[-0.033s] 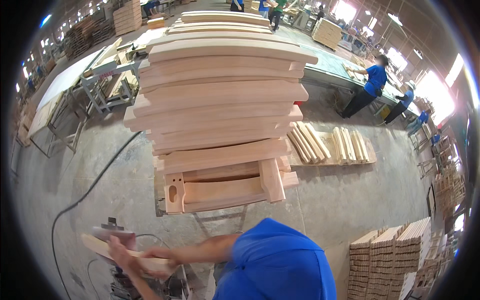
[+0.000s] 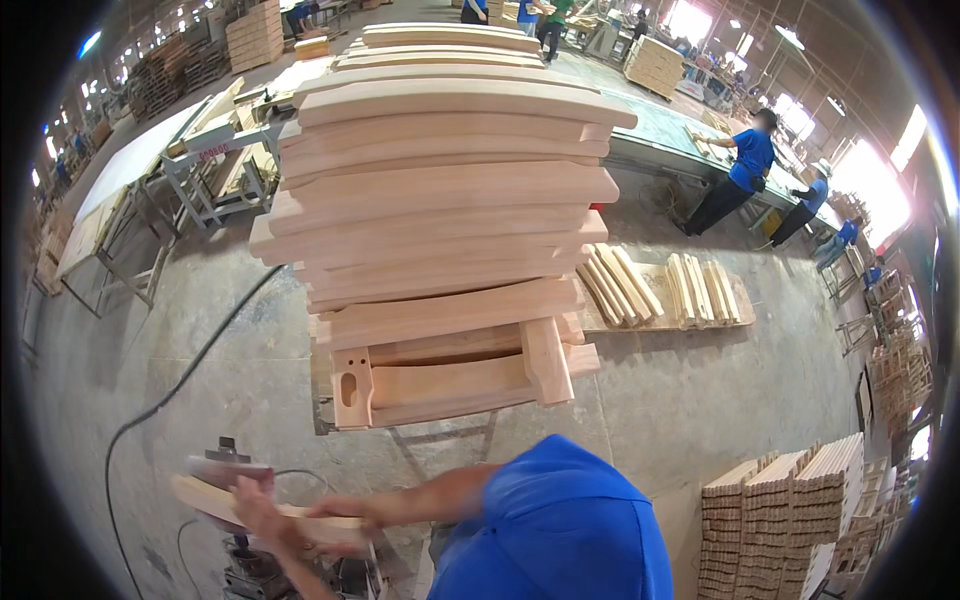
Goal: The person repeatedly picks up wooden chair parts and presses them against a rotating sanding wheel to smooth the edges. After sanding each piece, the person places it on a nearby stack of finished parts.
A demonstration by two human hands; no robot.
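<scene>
Both my hands are closed around a curved wooden slat [image 2: 205,497] at the lower left. My left hand [image 2: 268,522] wraps it near its middle, its forearm coming up from the lower edge. At the slat's right end is my right hand [image 2: 345,515], a little blurred, its arm reaching leftward from my blue sleeve [image 2: 570,530]. Just behind the slat stands a dark machine with a brownish-red, belt-like part [image 2: 232,470]; it looks like a sander. The slat lies close against that part, but whether they touch I cannot tell.
Ahead rises a tall stack of curved wooden pieces [image 2: 440,185], with a frame-like assembly [image 2: 450,385] at its near end. A pallet with slats [image 2: 665,290] lies right of it. More stacked pieces [image 2: 780,510] stand at lower right. A black cable [image 2: 195,360] crosses the floor. Co-workers [image 2: 750,160] stand farther off.
My hands and the slat have shifted slightly to the right. The grip of both hands looks the same.
</scene>
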